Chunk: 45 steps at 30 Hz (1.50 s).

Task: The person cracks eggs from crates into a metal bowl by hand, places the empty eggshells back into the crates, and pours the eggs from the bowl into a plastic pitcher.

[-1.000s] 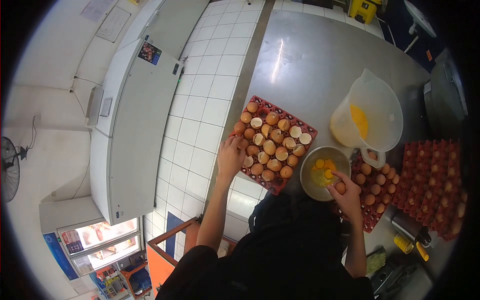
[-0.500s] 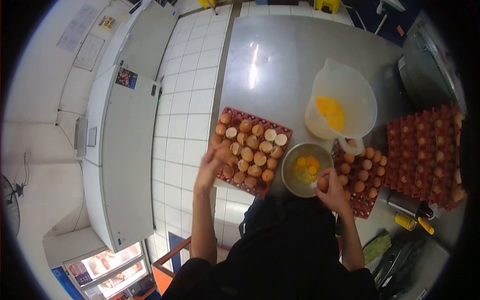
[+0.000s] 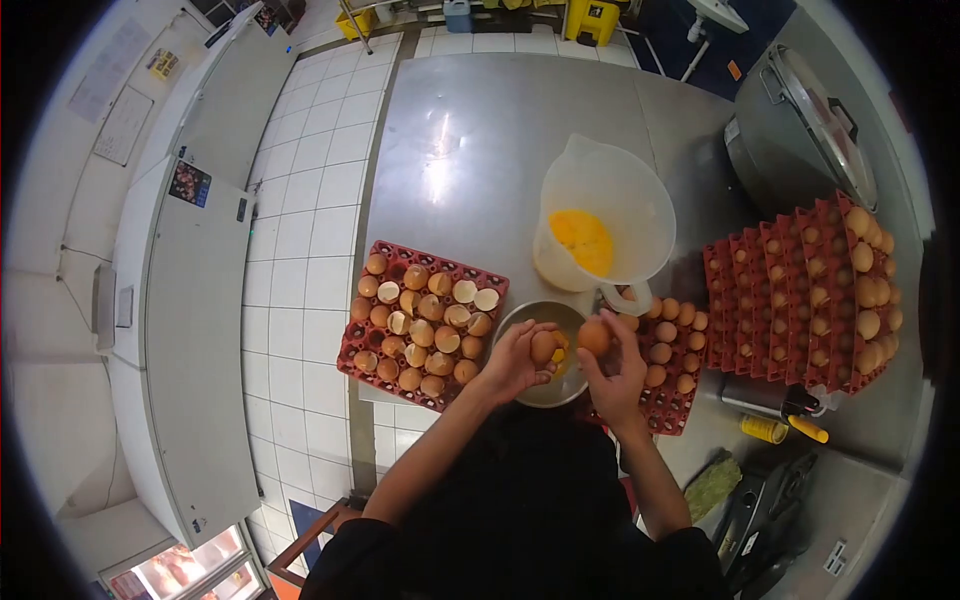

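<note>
My left hand (image 3: 515, 365) is closed around a brown egg (image 3: 543, 347) above the metal bowl (image 3: 520, 322). My right hand (image 3: 617, 375) grips another brown egg (image 3: 594, 337) with its fingertips at the bowl's right side. Yellow yolk (image 3: 560, 355) shows in the bowl between the hands, which hide part of it. To the left, a red egg tray (image 3: 350, 352) carries many cracked brown shells, some with white insides up. Right of the bowl, a second red tray (image 3: 660, 412) holds whole brown eggs, partly behind my right hand.
A translucent pitcher (image 3: 630, 190) with yellow egg stands behind the bowl, its handle over the right tray. Stacked trays of eggs (image 3: 780, 300) and a large lidded pot (image 3: 790, 130) stand to the right. The steel table's left edge (image 3: 375, 190) borders the tiled floor.
My left hand has come from the shell tray to the bowl and holds an egg there. My right hand has lifted its egg from the bowl's rim. The view has shifted.
</note>
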Each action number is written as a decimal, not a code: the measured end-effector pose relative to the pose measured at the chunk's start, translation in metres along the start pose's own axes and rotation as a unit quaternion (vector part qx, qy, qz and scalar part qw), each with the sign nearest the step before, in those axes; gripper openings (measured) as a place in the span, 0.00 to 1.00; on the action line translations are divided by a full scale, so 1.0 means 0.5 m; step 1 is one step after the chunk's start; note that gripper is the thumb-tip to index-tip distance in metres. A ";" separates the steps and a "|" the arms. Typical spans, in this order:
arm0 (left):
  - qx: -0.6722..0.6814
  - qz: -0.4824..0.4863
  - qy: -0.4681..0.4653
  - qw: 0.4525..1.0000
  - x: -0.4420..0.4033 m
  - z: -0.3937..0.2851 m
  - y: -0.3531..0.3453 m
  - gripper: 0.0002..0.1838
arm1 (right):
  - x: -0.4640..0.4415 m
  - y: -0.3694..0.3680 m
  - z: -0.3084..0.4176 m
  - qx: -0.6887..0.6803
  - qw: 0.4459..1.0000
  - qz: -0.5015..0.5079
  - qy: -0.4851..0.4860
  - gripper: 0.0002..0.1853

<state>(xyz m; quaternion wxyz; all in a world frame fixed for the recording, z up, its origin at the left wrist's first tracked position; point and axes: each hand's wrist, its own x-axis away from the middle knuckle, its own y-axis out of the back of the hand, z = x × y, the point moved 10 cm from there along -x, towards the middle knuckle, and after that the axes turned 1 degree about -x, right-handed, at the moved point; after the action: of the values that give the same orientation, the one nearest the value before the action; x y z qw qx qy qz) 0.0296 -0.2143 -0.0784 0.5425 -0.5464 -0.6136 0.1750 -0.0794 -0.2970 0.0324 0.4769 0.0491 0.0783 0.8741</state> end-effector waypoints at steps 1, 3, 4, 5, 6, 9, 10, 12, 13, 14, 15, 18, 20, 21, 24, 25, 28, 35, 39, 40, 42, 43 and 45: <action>0.001 0.001 0.002 1.000 0.000 0.003 -0.004 0.34 | 0.008 0.012 0.018 -0.045 0.996 -0.045 0.059 0.32; -0.043 -0.014 0.024 0.999 0.000 0.003 -0.010 0.34 | 0.013 0.027 0.040 -0.090 0.985 -0.092 0.119 0.31; -0.043 -0.015 0.027 0.999 0.004 0.004 -0.020 0.34 | 0.004 -0.005 0.052 0.022 0.991 -0.025 0.126 0.31; -0.051 -0.024 0.024 0.998 0.007 0.004 -0.028 0.34 | 0.005 -0.038 0.053 0.133 0.982 0.042 0.130 0.31; -0.059 -0.032 0.018 0.998 0.006 -0.001 -0.032 0.34 | 0.007 -0.040 0.042 0.133 0.982 0.040 0.131 0.31; -0.096 -0.076 0.028 0.992 0.006 0.008 -0.001 0.32 | 0.014 -0.077 -0.008 0.145 0.978 0.092 0.122 0.30; -0.095 -0.078 0.027 0.992 0.004 0.014 0.019 0.32 | 0.015 -0.058 -0.024 0.087 0.992 0.047 0.083 0.30; -0.051 -0.025 0.032 0.998 0.001 0.025 0.022 0.31 | 0.017 -0.040 -0.047 0.029 0.999 0.003 0.041 0.29; -0.051 -0.025 0.033 0.998 0.002 0.028 0.021 0.31 | 0.014 -0.035 -0.053 -0.001 0.999 -0.011 0.034 0.29; -0.089 -0.056 0.017 0.994 0.005 0.025 0.031 0.31 | 0.013 -0.029 -0.061 -0.031 0.999 -0.025 0.026 0.29; -0.128 -0.086 0.001 0.988 0.011 0.016 0.032 0.31 | 0.013 -0.028 -0.071 -0.031 0.999 -0.026 0.026 0.29; -0.187 -0.158 -0.039 0.969 0.024 -0.011 0.027 0.35 | 0.015 -0.046 -0.132 -0.188 0.975 0.022 -0.117 0.28; -0.122 -0.109 -0.022 0.986 0.018 -0.013 0.028 0.36 | 0.005 -0.052 -0.063 0.054 0.994 0.096 -0.023 0.29; -0.057 -0.059 -0.004 0.997 0.015 -0.009 0.013 0.37 | 0.002 -0.057 -0.063 0.054 0.994 0.097 -0.024 0.29; -0.053 -0.081 -0.006 0.995 0.011 -0.012 0.013 0.37 | 0.003 -0.019 -0.007 0.036 0.991 -0.046 0.124 0.30; -0.053 -0.079 -0.006 0.995 0.010 -0.014 0.008 0.37 | 0.003 -0.030 -0.007 0.069 0.986 -0.034 0.147 0.29; -0.032 -0.060 -0.001 0.998 0.002 -0.001 0.008 0.35 | 0.004 -0.054 -0.005 0.119 0.982 0.012 0.145 0.29; -0.109 -0.164 -0.044 0.979 0.001 0.015 0.097 0.21 | 0.010 -0.044 -0.232 -0.263 0.936 0.037 -0.230 0.27; -0.222 -0.048 -0.133 0.965 0.017 -0.035 0.029 0.24 | 0.007 -0.066 -0.224 -0.037 0.975 0.133 -0.174 0.26; -0.221 -0.039 -0.125 0.966 0.021 -0.036 0.024 0.24 | 0.000 -0.069 -0.206 -0.023 0.983 0.130 -0.126 0.25; -0.306 -0.077 -0.131 0.940 0.031 -0.056 0.035 0.30 | -0.011 -0.068 -0.179 -0.004 0.989 0.120 -0.080 0.24; -0.331 -0.089 -0.139 0.929 0.031 -0.058 0.045 0.31 | -0.012 -0.065 -0.166 0.035 0.990 0.118 -0.067 0.24; -0.423 -0.100 -0.194 0.879 0.036 -0.070 0.033 0.30 | -0.012 -0.060 -0.140 0.073 0.989 0.116 -0.055 0.23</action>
<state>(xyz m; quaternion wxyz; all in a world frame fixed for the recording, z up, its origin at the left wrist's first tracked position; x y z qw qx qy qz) 0.0707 -0.2067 -0.0708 0.1441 -0.6148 -0.7736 -0.0535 -0.0627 -0.2924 -0.0421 0.3707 0.1409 0.1095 0.9114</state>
